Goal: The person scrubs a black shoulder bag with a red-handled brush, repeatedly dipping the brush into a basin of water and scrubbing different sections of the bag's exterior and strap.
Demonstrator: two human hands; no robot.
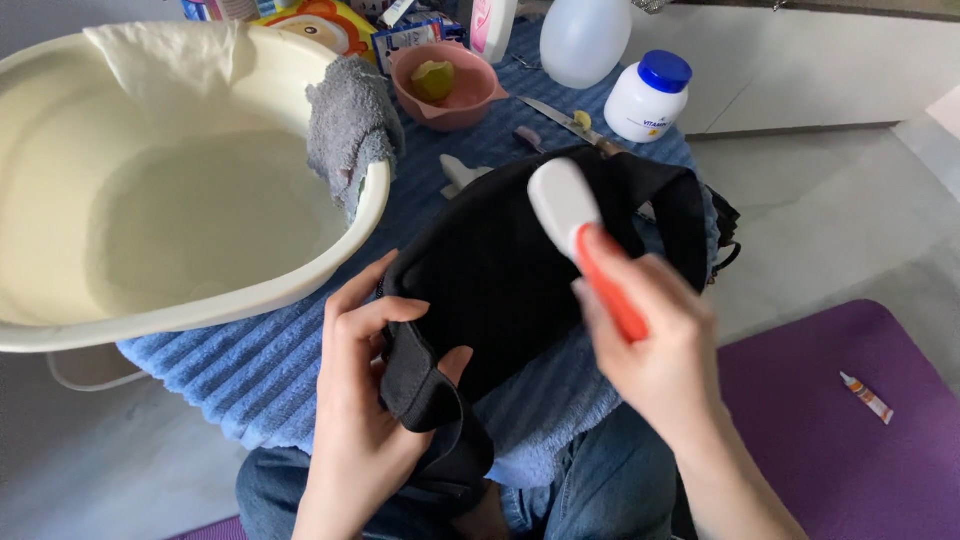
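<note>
Along the top of the frame stand a white jar with a blue lid (647,96), a cloudy plastic bottle (584,38), a pink bowl (448,85) and some colourful cartons (405,35). In the middle, a black bag (500,270) lies on a blue ribbed towel (250,360). The left hand (365,420) pinches the bag's strap at lower centre; the right hand (655,350) is wrapped around the orange handle of a white brush (575,225) whose head rests on the bag. A cream basin (190,180) fills the upper left; a purple mat (840,430) covers the pale floor at lower right.
</note>
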